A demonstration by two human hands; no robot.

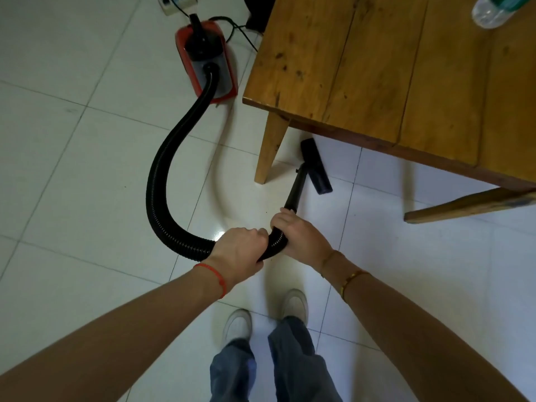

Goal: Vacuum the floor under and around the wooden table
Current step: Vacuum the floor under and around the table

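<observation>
Head view showed both grips — left hand (237,248) and right hand (295,230) — curled round the floppy ribbed hose (162,181), the stiffer wand (294,188) likely steering better, nozzle (316,166) at twelve o'clock under the bench (377,82).

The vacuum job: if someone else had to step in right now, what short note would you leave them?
Left hand grips the ribbed black hose near its end.
Right hand grips the hose where it joins the black wand.
The nozzle sits on the tiled floor just under the wooden table's near edge, beside a table leg.
The red vacuum body stands behind, left of the table.
Done: cannot be told from this view.
Left: push the nozzle farther under the table, then go around the legs.
</observation>
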